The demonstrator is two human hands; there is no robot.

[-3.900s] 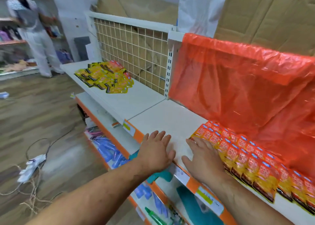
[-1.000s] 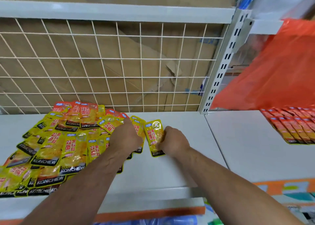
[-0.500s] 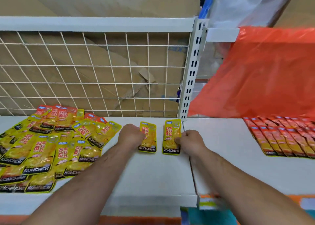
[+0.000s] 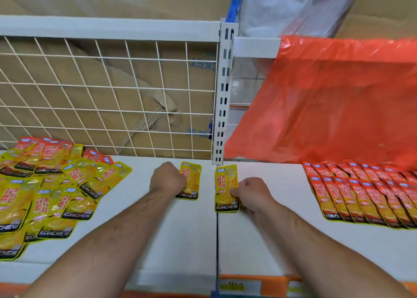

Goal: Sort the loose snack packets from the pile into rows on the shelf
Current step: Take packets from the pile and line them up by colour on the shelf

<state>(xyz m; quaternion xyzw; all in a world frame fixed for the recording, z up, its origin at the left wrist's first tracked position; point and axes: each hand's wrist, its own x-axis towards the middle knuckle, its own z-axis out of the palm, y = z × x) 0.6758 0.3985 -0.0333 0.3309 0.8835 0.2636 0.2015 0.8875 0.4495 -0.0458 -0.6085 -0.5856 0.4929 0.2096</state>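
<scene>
While left hand [image 4: 168,178] grips left packet [image 4: 193,181] and right hand [image 4: 251,192] pinches right packet [image 4: 224,182], both flat on the shelf [image 4: 182,241] right of the pile [image 4: 52,191], best keep them parallel and evenly spaced.

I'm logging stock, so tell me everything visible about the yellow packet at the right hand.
The yellow packet is a flat, glossy pouch with red characters, a small blue tag at its top and a black bottom band reading KONCHEW. It lies face up on the white shelf, long side toward the back, left edge along the board seam. The right hand grips its right edge.
</scene>
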